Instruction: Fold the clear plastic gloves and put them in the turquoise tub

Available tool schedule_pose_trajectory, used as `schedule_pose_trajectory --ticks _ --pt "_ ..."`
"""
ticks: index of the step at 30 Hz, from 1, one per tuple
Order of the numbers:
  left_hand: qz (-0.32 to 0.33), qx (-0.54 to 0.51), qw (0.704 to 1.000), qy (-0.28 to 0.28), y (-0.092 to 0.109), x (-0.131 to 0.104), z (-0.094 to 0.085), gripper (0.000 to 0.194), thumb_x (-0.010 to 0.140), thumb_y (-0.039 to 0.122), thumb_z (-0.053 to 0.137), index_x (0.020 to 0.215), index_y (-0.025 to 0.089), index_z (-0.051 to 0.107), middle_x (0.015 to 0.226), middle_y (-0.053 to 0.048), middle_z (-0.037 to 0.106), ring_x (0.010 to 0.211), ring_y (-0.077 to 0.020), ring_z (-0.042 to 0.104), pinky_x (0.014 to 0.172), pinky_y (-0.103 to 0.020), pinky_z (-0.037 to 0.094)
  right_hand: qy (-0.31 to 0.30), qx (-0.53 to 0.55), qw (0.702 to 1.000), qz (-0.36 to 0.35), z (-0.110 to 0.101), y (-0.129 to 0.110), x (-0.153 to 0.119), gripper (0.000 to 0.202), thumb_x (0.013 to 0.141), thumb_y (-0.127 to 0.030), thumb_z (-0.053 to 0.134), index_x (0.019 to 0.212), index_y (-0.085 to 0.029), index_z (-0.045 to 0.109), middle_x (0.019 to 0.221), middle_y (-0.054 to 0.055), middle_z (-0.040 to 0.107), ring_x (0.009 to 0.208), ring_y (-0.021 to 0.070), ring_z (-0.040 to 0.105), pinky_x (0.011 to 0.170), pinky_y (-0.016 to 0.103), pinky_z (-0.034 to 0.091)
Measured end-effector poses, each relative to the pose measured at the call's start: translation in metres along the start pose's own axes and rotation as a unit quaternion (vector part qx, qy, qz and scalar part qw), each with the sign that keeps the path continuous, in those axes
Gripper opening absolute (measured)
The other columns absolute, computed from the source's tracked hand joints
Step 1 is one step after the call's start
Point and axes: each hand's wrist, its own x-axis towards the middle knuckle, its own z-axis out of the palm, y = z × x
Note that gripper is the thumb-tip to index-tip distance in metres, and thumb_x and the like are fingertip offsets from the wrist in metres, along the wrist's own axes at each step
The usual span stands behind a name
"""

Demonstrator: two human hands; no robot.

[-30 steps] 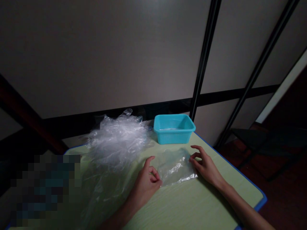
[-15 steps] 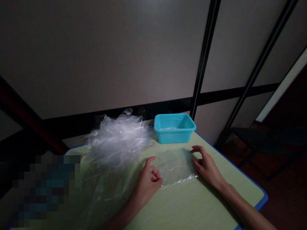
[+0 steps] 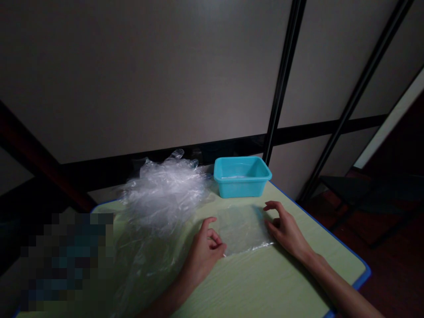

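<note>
The film (image 3: 244, 232), a clear piece of plastic, lies flat between the two hands, just in front of the person. Neither hand is clearly nearer: the left hand (image 3: 206, 252) is at its near left corner, the right hand (image 3: 287, 232) along its right edge. It looks wider than deep from here, but the slanted view leaves its true long axis uncertain; its near edge runs from one hand toward the other, rising a little to the right.

The left thumb and a finger come together and appear to pinch the corner, with the forefinger raised and bent. The right forefinger curls above the film, apart from the thumb, which seems to touch the edge; whether that hand grips anything cannot be told.

Beneath is a pale green table (image 3: 265, 285) with a blue edge. Beyond the film stands a turquoise tub (image 3: 243, 188) with something pale inside; a crumpled plastic pile (image 3: 168, 190) lies to the left. Large grey panels (image 3: 149, 79) rise behind, and a dark chair (image 3: 380, 194) stands at the right in dim light.
</note>
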Motion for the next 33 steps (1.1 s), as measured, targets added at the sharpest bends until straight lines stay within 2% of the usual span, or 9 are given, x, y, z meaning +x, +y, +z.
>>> schedule_pose_trajectory --ticks 8,12,18,26,33 --pt "0.005 -0.010 1.000 0.010 -0.0001 -0.0005 0.0012 0.051 0.057 0.013 0.055 0.104 0.017 0.035 0.056 0.012 0.045 0.042 -0.0090 0.050 0.040 -0.018 0.036 0.005 -0.009 1.000 -0.003 0.0001 -0.0005 -0.0002 0.031 0.075 -0.017 0.043 0.106 -0.019 0.037 0.107 0.008 0.050 0.049 0.0082 0.048 0.048 0.024 0.042" --pt "0.008 -0.023 1.000 0.017 -0.0007 -0.0015 0.0024 0.051 0.057 0.014 0.056 0.103 0.017 0.036 0.055 0.012 0.045 0.042 -0.0090 0.049 0.040 -0.018 0.038 -0.014 0.014 1.000 -0.005 0.0008 -0.0023 -0.0011 0.034 0.075 -0.017 0.044 0.107 -0.020 0.036 0.107 0.007 0.049 0.048 0.0077 0.049 0.045 0.023 0.040" --pt "0.005 -0.028 0.999 0.023 -0.0018 0.0002 0.0034 0.051 0.056 0.016 0.056 0.102 0.018 0.035 0.054 0.012 0.044 0.040 -0.0091 0.048 0.039 -0.018 0.038 -0.018 0.005 1.000 -0.019 0.0009 -0.0052 -0.0011 0.035 0.071 -0.012 0.042 0.105 -0.020 0.038 0.103 0.007 0.052 0.050 0.0089 0.051 0.049 0.024 0.041" --pt "0.005 -0.022 1.000 0.016 -0.0022 -0.0006 0.0031 0.051 0.056 0.017 0.054 0.103 0.019 0.035 0.055 0.012 0.044 0.042 -0.0089 0.048 0.040 -0.018 0.038 -0.023 -0.009 0.999 -0.025 -0.0004 -0.0051 -0.0014 0.030 0.075 -0.013 0.040 0.104 -0.018 0.038 0.092 0.005 0.055 0.051 0.0105 0.050 0.050 0.024 0.040" --pt "0.006 -0.026 1.000 0.015 -0.0008 -0.0014 0.0030 0.049 0.057 0.015 0.054 0.102 0.019 0.036 0.057 0.011 0.044 0.042 -0.0085 0.049 0.040 -0.018 0.037 -0.020 -0.015 0.999 -0.030 0.0002 -0.0040 -0.0011 0.028 0.077 -0.016 0.040 0.105 -0.018 0.039 0.101 0.009 0.054 0.052 0.0108 0.050 0.052 0.026 0.041"
